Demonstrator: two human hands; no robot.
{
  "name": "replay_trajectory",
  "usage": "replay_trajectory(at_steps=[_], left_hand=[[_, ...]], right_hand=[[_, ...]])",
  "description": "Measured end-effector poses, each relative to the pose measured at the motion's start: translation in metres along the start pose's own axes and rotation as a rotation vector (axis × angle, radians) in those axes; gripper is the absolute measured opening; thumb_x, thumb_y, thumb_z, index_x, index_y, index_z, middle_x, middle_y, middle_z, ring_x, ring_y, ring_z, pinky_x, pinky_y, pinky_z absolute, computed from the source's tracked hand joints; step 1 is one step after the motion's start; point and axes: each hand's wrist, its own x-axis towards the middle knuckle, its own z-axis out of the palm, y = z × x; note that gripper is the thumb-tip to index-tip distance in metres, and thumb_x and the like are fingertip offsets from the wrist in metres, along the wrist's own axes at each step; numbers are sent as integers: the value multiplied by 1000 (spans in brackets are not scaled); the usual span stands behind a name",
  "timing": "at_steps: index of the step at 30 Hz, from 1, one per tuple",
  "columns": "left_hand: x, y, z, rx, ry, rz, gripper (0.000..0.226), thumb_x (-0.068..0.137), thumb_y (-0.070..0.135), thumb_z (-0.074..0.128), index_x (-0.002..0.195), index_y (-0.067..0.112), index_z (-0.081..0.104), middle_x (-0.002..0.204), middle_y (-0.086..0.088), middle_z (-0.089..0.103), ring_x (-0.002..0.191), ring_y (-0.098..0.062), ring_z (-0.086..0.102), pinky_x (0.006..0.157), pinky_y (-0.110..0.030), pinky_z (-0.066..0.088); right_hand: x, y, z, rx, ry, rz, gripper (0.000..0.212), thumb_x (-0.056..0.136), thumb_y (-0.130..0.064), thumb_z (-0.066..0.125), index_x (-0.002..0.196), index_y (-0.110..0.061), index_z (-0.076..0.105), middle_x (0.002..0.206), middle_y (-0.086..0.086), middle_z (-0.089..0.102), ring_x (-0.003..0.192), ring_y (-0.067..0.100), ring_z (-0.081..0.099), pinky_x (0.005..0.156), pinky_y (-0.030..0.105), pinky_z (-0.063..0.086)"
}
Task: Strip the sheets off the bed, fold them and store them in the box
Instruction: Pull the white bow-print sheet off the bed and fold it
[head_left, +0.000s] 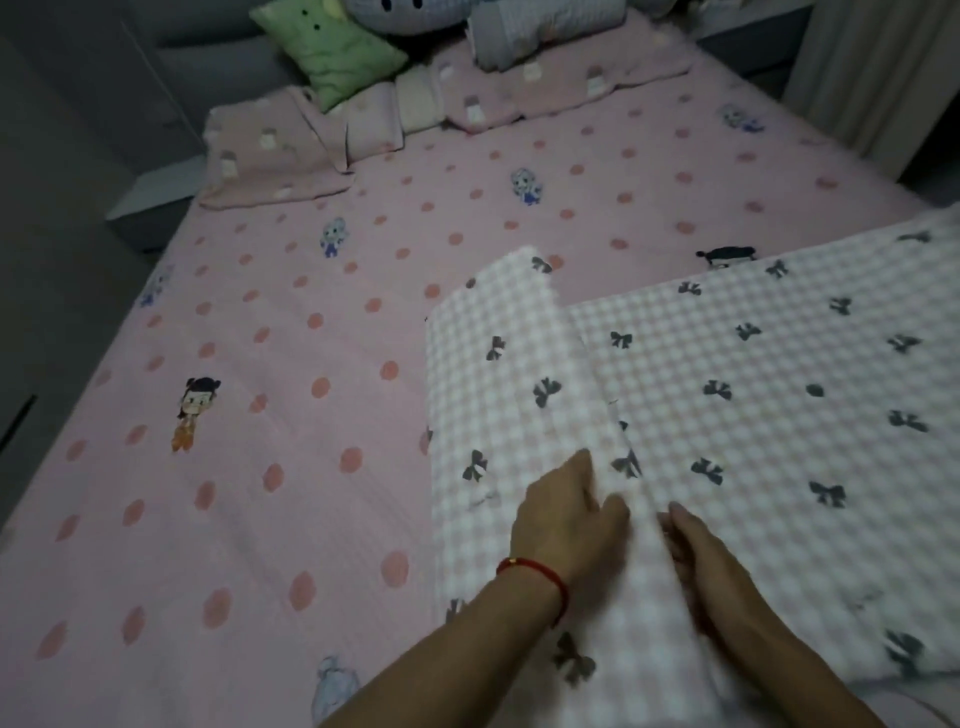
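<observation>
Head view, dim light. The gingham sheet (727, 395), checked and printed with dark bows, lies on the near right part of the bed, on top of the pink dotted sheet (291, 332) that covers the mattress. It has an upright fold ridge (524, 332) running from the person's hands away toward the middle of the bed; this ridge marks the sheet's long axis in the present fold, roughly near to far and leaning slightly left.

The left hand (563, 514) rests on the left face of the ridge, fingers fairly straight and pressed against the cloth, a red cord (537, 579) at the wrist. The right hand (711, 566) sits on the right side of the ridge, fingers partly buried in the fold; whether they pinch the cloth or only push it cannot be told, since motion blur smears them. The two hands are close together, with only the raised fold between them.

Judgement: the step in hand is folding. Both hands sit at the ridge's near end, equally close to it, so the flap probably goes over sideways, left to right onto the flat part.

Pillows (275, 161) and a green cushion (332, 57) lie at the head of the bed. No box is visible. The pink dotted sheet is not yet stripped.
</observation>
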Motion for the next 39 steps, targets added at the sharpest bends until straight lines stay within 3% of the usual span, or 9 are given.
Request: replay_trajectory(at_steps=[2, 6, 9, 12, 15, 18, 23, 30, 39], left_hand=[[13, -24, 20, 244, 9, -19, 45, 93, 35, 50, 137, 25, 45, 121, -1, 55, 111, -21, 53, 94, -37, 49], [29, -68, 17, 636, 153, 28, 53, 100, 43, 28, 153, 42, 20, 165, -7, 9, 152, -35, 8, 118, -65, 2], [51, -83, 9, 639, 71, 5, 54, 104, 50, 17, 154, 52, -5, 167, 2, -19, 153, -32, -21, 115, -73, -5], [82, -90, -6, 665, 102, 37, 55, 102, 53, 13, 152, 55, -10, 167, 4, -20, 151, -31, -24, 114, -74, -2], [115, -88, -12, 653, 107, 56, 55, 100, 58, 11, 151, 57, -10, 167, 7, -20, 150, -31, -28, 112, -77, -2], [134, -88, 6, 689, 81, 44, 55, 97, 68, 4, 147, 60, -20, 163, 8, -30, 146, -34, -36, 106, -81, -9], [137, -105, 44, 776, 192, 79, 68, 98, 71, 14, 156, 46, -11, 168, -6, -11, 151, -45, -15, 102, -84, -1], [156, -116, 56, 778, 228, 69, 67, 97, 61, 33, 159, 41, 13, 169, -8, 2, 152, -47, -2, 103, -84, 7], [161, -120, 57, 744, 139, 23, 65, 97, 64, 23, 158, 41, 19, 168, -10, 9, 151, -50, 2, 99, -86, 9]], right_hand=[[3, 2, -14, -334, 70, -13, 65, 95, -64, 52, 142, -19, 55, 137, 8, 63, 114, 20, 64, 98, 33, 49], [-5, 16, -12, -658, 69, -145, 58, 103, -44, 49, 154, -23, 29, 145, 1, 54, 118, 19, 58, 100, 32, 46], [-3, 24, -19, -662, 101, -168, 54, 103, -39, 51, 151, -25, 31, 135, -1, 60, 114, 18, 62, 97, 32, 49], [2, 21, -22, -709, 114, -120, 55, 103, -35, 52, 151, -21, 30, 124, -2, 63, 100, 13, 63, 86, 28, 51], [7, 10, -8, -1026, 210, -190, 72, 100, -40, 50, 157, -20, 11, 146, 3, 46, 121, 17, 54, 96, 33, 50], [27, -13, 21, -1278, 309, -456, 80, 98, -49, 43, 160, -26, 0, 164, 9, 18, 147, 25, 29, 113, 39, 39], [142, -78, 79, -1377, 324, -720, 67, 101, -52, 16, 161, -32, -5, 168, 5, -21, 155, 26, -18, 125, 52, -2], [260, -95, 78, -1598, 287, -726, 71, 103, -59, 16, 161, -29, -13, 168, 9, -20, 155, 30, -18, 123, 61, 2], [191, -74, 59, -1657, 213, -823, 68, 106, -48, 28, 162, -14, 10, 168, 20, -2, 156, 37, -2, 121, 64, 14]])
